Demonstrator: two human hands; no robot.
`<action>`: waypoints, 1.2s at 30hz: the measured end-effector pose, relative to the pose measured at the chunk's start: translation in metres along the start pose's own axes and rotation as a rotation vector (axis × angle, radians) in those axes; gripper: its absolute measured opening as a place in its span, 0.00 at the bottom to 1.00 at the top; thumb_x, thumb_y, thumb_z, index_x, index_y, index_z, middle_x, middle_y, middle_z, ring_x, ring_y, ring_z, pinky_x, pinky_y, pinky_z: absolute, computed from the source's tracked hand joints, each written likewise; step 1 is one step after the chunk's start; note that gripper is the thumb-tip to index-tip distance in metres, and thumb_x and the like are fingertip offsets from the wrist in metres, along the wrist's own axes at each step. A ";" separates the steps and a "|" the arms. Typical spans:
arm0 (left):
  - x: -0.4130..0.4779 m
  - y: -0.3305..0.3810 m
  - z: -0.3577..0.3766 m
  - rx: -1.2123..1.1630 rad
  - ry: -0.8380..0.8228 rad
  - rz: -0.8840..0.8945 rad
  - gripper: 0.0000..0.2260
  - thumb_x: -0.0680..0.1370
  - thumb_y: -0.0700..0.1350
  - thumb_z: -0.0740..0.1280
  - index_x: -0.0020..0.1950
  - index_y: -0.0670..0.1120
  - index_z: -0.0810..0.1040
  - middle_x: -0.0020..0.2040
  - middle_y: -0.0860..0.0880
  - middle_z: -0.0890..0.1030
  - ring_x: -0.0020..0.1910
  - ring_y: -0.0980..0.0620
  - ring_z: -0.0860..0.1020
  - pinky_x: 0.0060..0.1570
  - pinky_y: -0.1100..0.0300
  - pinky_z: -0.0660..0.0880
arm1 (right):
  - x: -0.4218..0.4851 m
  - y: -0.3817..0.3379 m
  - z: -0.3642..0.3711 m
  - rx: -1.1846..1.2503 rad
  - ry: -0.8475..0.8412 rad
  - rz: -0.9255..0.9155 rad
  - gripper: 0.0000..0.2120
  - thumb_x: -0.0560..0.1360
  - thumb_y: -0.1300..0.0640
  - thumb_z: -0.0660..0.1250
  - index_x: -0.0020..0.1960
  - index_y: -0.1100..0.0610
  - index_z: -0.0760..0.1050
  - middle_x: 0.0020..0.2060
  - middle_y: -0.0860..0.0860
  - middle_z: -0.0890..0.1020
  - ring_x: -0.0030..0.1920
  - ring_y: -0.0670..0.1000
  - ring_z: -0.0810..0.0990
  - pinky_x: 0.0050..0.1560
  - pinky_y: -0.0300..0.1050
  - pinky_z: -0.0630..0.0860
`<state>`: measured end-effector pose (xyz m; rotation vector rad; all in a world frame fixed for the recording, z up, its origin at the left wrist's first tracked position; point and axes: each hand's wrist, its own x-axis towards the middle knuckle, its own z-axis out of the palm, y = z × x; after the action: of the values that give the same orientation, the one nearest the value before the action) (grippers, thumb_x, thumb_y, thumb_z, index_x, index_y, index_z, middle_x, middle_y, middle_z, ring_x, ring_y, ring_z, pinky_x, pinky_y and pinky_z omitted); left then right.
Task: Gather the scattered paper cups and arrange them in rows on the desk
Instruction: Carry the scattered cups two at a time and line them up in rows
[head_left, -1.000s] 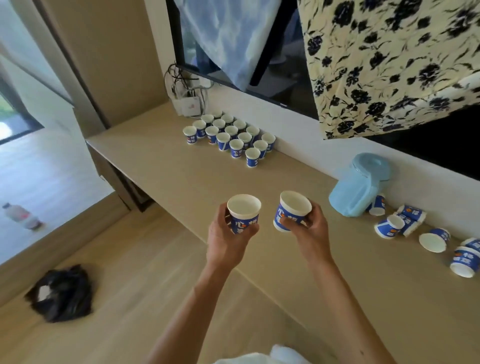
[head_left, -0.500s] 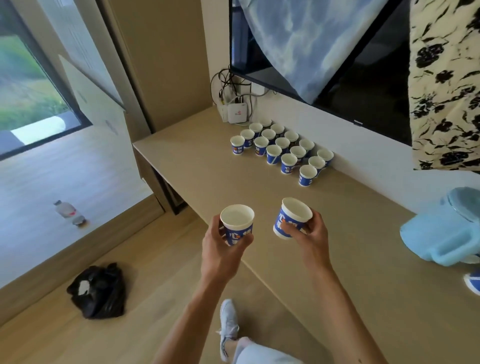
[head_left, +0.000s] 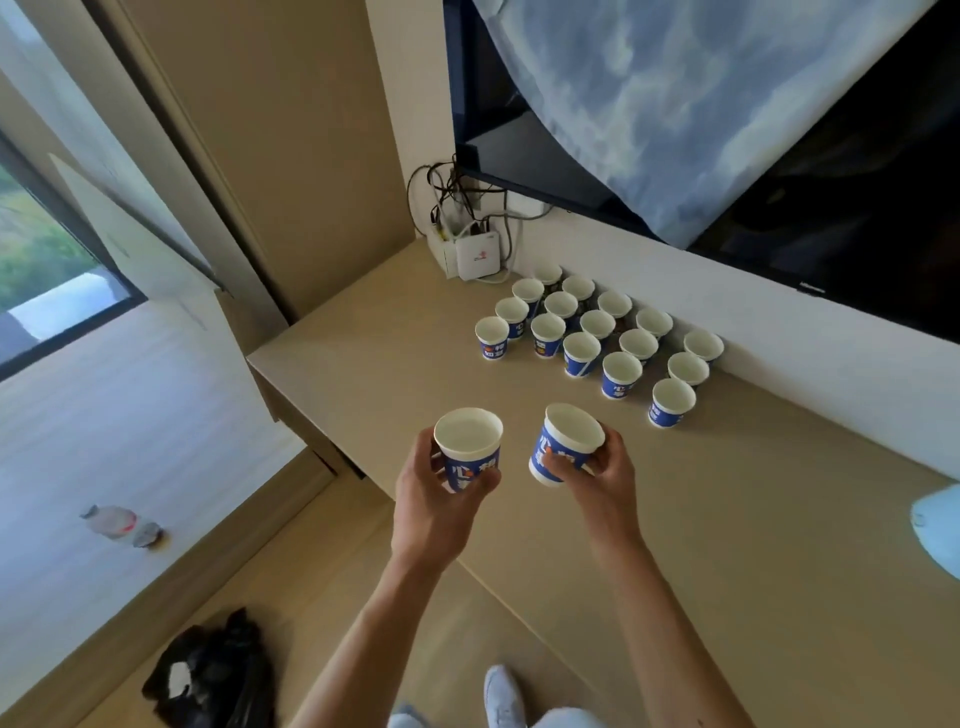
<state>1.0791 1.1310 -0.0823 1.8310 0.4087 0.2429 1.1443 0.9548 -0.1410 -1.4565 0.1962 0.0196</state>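
Note:
My left hand (head_left: 434, 506) grips an upright blue-and-white paper cup (head_left: 469, 441) just off the near edge of the beige desk (head_left: 727, 545). My right hand (head_left: 602, 480) holds a second cup (head_left: 566, 441), tilted left, above the desk's front part. Both cups are empty. Farther back by the wall, several cups stand upright in rows (head_left: 597, 332); the nearest of them (head_left: 671, 402) is right of and beyond my right hand.
A white router box with cables (head_left: 478, 254) sits in the desk's back corner. A screen partly draped with blue cloth (head_left: 675, 104) hangs above. A light blue jug (head_left: 940, 525) shows at the right edge. On the floor lie a black bag (head_left: 213, 670) and a bottle (head_left: 122, 525).
I have walked left along the desk with both cups in hand. The rows of cups are now much closer, and the scattered cups on the right have left the view.

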 end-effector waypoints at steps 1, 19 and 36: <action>0.008 -0.003 0.000 -0.006 -0.009 -0.003 0.23 0.69 0.42 0.80 0.57 0.58 0.76 0.51 0.56 0.84 0.50 0.56 0.83 0.49 0.58 0.81 | 0.003 0.001 0.004 0.004 0.012 0.011 0.29 0.64 0.61 0.80 0.63 0.54 0.76 0.58 0.50 0.83 0.57 0.49 0.83 0.46 0.35 0.80; 0.187 -0.086 0.004 0.038 -0.341 -0.060 0.24 0.68 0.47 0.78 0.60 0.59 0.75 0.52 0.63 0.83 0.50 0.62 0.83 0.46 0.64 0.77 | 0.113 0.073 0.081 -0.194 0.265 0.089 0.31 0.61 0.48 0.80 0.62 0.44 0.73 0.58 0.44 0.82 0.58 0.49 0.83 0.58 0.51 0.82; 0.258 -0.195 0.046 -0.014 -0.363 0.051 0.30 0.62 0.47 0.77 0.62 0.61 0.76 0.55 0.61 0.84 0.56 0.63 0.82 0.49 0.77 0.73 | 0.248 0.169 0.119 -0.352 0.333 -0.121 0.29 0.66 0.51 0.78 0.62 0.39 0.69 0.54 0.34 0.81 0.51 0.42 0.83 0.52 0.43 0.80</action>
<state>1.3027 1.2422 -0.2929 1.8268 0.1067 -0.0540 1.3801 1.0662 -0.3317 -1.8165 0.3903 -0.3021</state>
